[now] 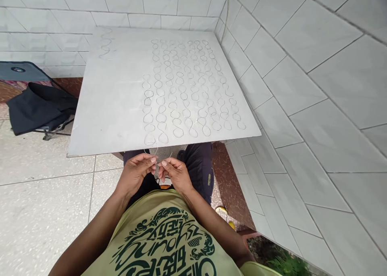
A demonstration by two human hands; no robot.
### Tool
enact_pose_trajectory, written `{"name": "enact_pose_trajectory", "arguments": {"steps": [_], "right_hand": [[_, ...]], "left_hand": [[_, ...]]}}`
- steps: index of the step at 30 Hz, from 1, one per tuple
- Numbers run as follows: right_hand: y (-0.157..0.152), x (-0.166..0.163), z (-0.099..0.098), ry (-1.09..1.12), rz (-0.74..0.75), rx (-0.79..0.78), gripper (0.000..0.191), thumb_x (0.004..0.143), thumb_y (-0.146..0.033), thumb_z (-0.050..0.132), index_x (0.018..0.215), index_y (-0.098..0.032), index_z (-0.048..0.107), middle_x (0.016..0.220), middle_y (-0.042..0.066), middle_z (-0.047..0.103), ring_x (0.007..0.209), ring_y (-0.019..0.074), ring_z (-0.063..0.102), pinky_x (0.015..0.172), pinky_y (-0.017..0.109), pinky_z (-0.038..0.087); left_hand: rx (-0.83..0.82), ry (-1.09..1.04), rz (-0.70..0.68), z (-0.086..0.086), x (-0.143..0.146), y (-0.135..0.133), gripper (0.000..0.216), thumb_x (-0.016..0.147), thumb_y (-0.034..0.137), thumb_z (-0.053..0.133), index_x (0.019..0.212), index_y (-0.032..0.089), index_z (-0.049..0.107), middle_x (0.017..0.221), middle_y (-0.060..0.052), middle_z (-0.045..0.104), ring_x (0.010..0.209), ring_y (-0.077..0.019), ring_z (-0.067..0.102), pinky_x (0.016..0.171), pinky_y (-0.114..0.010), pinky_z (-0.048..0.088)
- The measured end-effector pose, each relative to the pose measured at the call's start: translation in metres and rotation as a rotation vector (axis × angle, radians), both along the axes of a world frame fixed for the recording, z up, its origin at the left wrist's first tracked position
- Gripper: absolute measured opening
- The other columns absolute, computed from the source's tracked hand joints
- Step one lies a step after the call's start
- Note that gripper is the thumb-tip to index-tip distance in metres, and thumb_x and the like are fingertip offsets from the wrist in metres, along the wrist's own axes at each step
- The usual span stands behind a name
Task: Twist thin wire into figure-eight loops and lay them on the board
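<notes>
My left hand (136, 172) and my right hand (177, 173) meet close together in front of the near edge of a white tabletop (111, 106). Thumb and fingers of both hands pinch a thin wire (157, 150); one bend of it rises above the left fingertips, and a free end sticks up by the right ones. Fingers hide its middle. Many S-shaped and figure-eight wire pieces (179, 74) lie in rows over the right half of the tabletop. The nearest wire loop (150, 139) lies just beyond my left hand.
At the back left of the tabletop are more wavy wires (105, 46). A dark folding chair (45, 102) with cloth over it stands left of the table. Tiled walls (290, 86) close in behind and on the right. My legs (198, 167) are under the near edge.
</notes>
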State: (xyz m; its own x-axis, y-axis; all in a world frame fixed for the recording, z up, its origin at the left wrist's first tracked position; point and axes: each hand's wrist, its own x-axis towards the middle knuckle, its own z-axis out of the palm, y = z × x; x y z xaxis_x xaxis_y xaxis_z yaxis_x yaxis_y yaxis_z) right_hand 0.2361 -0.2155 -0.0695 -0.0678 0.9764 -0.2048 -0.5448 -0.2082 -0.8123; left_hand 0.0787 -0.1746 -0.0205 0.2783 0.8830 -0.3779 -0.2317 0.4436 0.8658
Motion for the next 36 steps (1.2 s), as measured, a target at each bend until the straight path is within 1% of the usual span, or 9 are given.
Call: {"name": "enact_pose_trajectory", "arguments": {"steps": [3, 7, 12, 17, 19, 22, 25, 31, 36], "right_hand": [[-0.001, 0.000, 0.006, 0.085, 0.027, 0.002, 0.029, 0.087, -0.046, 0.080, 0.085, -0.018, 0.075, 0.066, 0.000, 0.069, 0.052, 0.0107, 0.060, 0.048, 0.022, 0.046], [-0.002, -0.001, 0.015, 0.137, 0.104, 0.019, 0.032, 0.086, -0.048, 0.081, 0.081, -0.017, 0.073, 0.063, 0.000, 0.068, 0.048, 0.0101, 0.058, 0.046, 0.022, 0.044], [-0.003, -0.001, 0.016, 0.133, 0.141, -0.017, 0.038, 0.082, -0.053, 0.083, 0.080, -0.017, 0.070, 0.060, -0.001, 0.067, 0.047, 0.0098, 0.054, 0.046, 0.023, 0.044], [-0.004, 0.001, 0.012, 0.124, 0.127, -0.006, 0.034, 0.085, -0.050, 0.081, 0.084, -0.018, 0.073, 0.061, -0.001, 0.067, 0.047, 0.0099, 0.055, 0.047, 0.022, 0.043], [-0.003, 0.002, 0.009, 0.079, 0.086, -0.004, 0.032, 0.087, -0.049, 0.080, 0.084, -0.018, 0.073, 0.062, -0.001, 0.068, 0.048, 0.0104, 0.056, 0.047, 0.023, 0.044], [-0.002, 0.003, 0.005, -0.017, 0.015, -0.011, 0.031, 0.088, -0.049, 0.078, 0.084, -0.018, 0.074, 0.062, -0.001, 0.067, 0.049, 0.0102, 0.056, 0.049, 0.023, 0.045], [-0.001, 0.003, 0.002, -0.064, -0.010, -0.018, 0.031, 0.089, -0.049, 0.077, 0.083, -0.018, 0.074, 0.062, 0.000, 0.067, 0.050, 0.0099, 0.056, 0.049, 0.023, 0.045], [-0.003, 0.000, -0.001, -0.068, 0.003, -0.016, 0.030, 0.090, -0.048, 0.076, 0.083, -0.019, 0.075, 0.063, -0.001, 0.067, 0.050, 0.0100, 0.056, 0.048, 0.022, 0.045], [-0.006, -0.001, -0.001, -0.059, 0.018, -0.020, 0.031, 0.090, -0.050, 0.076, 0.083, -0.019, 0.074, 0.062, -0.001, 0.066, 0.051, 0.0103, 0.056, 0.048, 0.022, 0.044]], "left_hand": [[-0.146, -0.192, -0.101, -0.006, -0.007, 0.006, 0.025, 0.075, 0.027, 0.090, 0.095, 0.014, 0.082, 0.079, -0.003, 0.069, 0.067, -0.0087, 0.061, 0.065, -0.021, 0.053], [-0.206, -0.315, -0.181, -0.015, -0.012, 0.011, 0.028, 0.069, 0.023, 0.093, 0.094, 0.014, 0.082, 0.072, -0.002, 0.066, 0.060, -0.0073, 0.059, 0.056, -0.018, 0.050], [-0.191, -0.339, -0.199, -0.018, -0.011, 0.015, 0.028, 0.068, 0.022, 0.094, 0.092, 0.015, 0.081, 0.067, -0.001, 0.066, 0.053, -0.0076, 0.058, 0.050, -0.018, 0.049], [-0.201, -0.301, -0.177, -0.018, -0.009, 0.017, 0.025, 0.070, 0.020, 0.093, 0.092, 0.016, 0.081, 0.067, 0.000, 0.067, 0.055, -0.0071, 0.059, 0.054, -0.018, 0.051], [-0.163, -0.269, -0.193, -0.017, -0.010, 0.019, 0.030, 0.073, 0.020, 0.091, 0.101, 0.016, 0.082, 0.073, -0.002, 0.069, 0.060, -0.0088, 0.062, 0.057, -0.019, 0.053], [-0.067, -0.213, -0.171, -0.012, -0.014, 0.022, 0.041, 0.079, 0.024, 0.087, 0.118, 0.016, 0.078, 0.098, -0.009, 0.074, 0.080, -0.0156, 0.068, 0.068, -0.026, 0.057], [0.018, -0.171, -0.069, -0.006, -0.015, 0.022, 0.037, 0.085, 0.032, 0.082, 0.118, 0.016, 0.078, 0.112, -0.013, 0.072, 0.094, -0.0204, 0.067, 0.073, -0.029, 0.058], [0.097, -0.159, 0.093, -0.002, -0.006, 0.012, 0.018, 0.086, 0.034, 0.082, 0.094, 0.018, 0.082, 0.098, -0.008, 0.073, 0.086, -0.0179, 0.065, 0.069, -0.028, 0.053], [0.105, -0.117, 0.079, 0.000, -0.005, 0.015, 0.027, 0.085, 0.040, 0.082, 0.095, 0.016, 0.083, 0.069, -0.004, 0.066, 0.073, -0.0169, 0.062, 0.071, -0.031, 0.051]]}}
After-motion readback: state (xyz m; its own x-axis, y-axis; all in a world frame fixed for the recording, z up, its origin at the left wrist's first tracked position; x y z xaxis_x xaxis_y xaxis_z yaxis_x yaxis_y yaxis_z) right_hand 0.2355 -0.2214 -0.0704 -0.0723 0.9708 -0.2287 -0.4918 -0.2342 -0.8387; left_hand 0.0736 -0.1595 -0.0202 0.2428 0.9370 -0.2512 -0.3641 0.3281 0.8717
